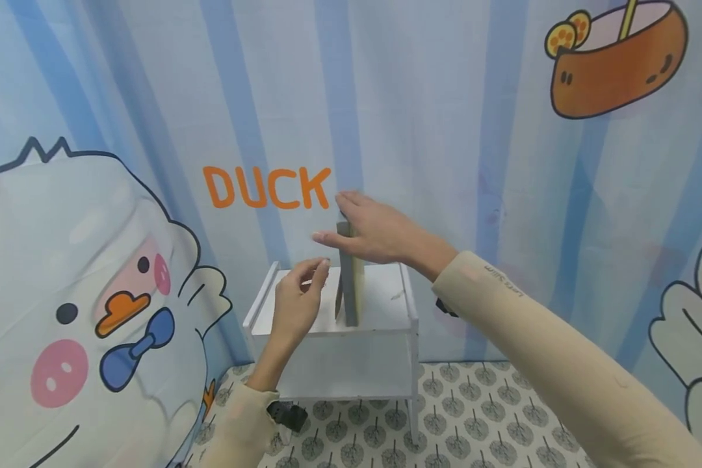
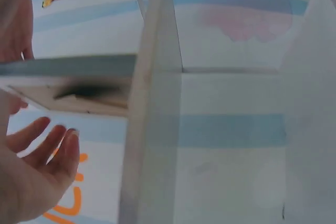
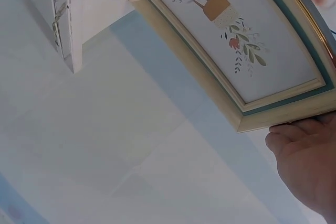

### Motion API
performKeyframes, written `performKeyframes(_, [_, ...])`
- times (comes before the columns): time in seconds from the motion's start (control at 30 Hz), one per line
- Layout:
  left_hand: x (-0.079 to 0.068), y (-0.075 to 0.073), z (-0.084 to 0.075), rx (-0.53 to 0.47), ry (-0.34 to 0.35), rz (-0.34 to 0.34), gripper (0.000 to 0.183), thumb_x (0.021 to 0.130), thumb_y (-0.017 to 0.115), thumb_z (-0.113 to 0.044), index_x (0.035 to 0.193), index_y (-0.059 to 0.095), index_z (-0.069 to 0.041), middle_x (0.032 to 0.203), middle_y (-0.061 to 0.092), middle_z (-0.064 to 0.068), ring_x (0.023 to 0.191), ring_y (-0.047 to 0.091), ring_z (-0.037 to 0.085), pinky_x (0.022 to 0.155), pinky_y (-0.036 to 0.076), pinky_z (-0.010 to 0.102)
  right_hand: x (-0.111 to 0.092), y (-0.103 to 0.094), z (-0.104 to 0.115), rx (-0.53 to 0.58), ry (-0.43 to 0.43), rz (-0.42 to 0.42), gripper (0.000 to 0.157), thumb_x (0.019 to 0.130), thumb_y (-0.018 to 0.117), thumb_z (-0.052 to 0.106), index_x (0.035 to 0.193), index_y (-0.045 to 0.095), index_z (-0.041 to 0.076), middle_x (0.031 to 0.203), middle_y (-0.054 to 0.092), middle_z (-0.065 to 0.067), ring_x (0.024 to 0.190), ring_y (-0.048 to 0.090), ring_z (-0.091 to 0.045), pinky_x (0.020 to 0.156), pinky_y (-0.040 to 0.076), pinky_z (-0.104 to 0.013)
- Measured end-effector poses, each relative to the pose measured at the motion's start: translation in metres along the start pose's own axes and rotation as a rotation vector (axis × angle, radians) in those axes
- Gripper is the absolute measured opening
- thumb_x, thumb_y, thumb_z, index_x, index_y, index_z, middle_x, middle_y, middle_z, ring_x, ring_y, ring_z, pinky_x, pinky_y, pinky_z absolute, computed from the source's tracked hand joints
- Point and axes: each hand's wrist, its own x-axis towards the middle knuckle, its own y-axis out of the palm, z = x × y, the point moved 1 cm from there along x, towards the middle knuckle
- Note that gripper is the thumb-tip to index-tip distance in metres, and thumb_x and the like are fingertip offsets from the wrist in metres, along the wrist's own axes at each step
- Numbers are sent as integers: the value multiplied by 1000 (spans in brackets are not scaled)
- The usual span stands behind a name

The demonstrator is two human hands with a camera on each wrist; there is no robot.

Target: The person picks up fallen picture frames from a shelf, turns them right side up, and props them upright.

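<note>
A picture frame (image 1: pixel 348 279) stands upright on edge on a small white table (image 1: pixel 380 299), its narrow side towards me. In the right wrist view its front (image 3: pixel 197 69) has a cream and teal border around a print of a plant in a tan pot. My right hand (image 1: pixel 380 231) rests on the frame's top edge with fingers and thumb extended. Left of the frame, my left hand (image 1: pixel 298 296) is raised beside its back, fingers loosely bent and holding nothing. A thin flap (image 1: pixel 338 296) sticks out from the back; the left wrist view shows a blurred dark part (image 2: pixel 94 92) there.
The white table has raised side rails (image 1: pixel 409 292). Behind it hangs a striped blue and white curtain (image 1: pixel 421 130) with printed cartoons. Beneath lies a floor covering (image 1: pixel 462 416) with a tree pattern.
</note>
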Motion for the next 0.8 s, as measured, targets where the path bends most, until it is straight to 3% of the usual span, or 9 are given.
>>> performKeyframes(0.17, [-7,-6,16,53,28,150,36,103,70,-26,132,72,-5,134,74,13,126,71,33,110,57,49,2,0,2,-26,-7,1,103,99,47,76,169,14,7,178,17,-10,166,18,-28,136,23,-48])
performKeyframes(0.27, [-11,-5,22,60,49,188,36,99,75,-21,131,72,-5,132,75,13,123,73,32,108,59,47,3,2,2,-36,-20,-11,102,100,48,74,169,15,6,178,19,-11,166,19,-29,135,24,-48])
performKeyframes(0.5, [-13,-8,31,53,56,191,31,98,76,-18,127,75,-7,125,78,11,117,76,27,103,62,40,5,5,4,-40,-30,-23,101,100,50,73,168,20,5,177,22,-11,165,22,-30,134,28,-47])
performKeyframes(0.8, [-12,-28,40,98,53,135,30,99,74,-16,126,75,-4,122,78,15,109,78,30,96,64,40,15,8,13,-82,-74,-31,94,104,47,68,167,20,4,176,24,-13,165,23,-29,134,28,-46])
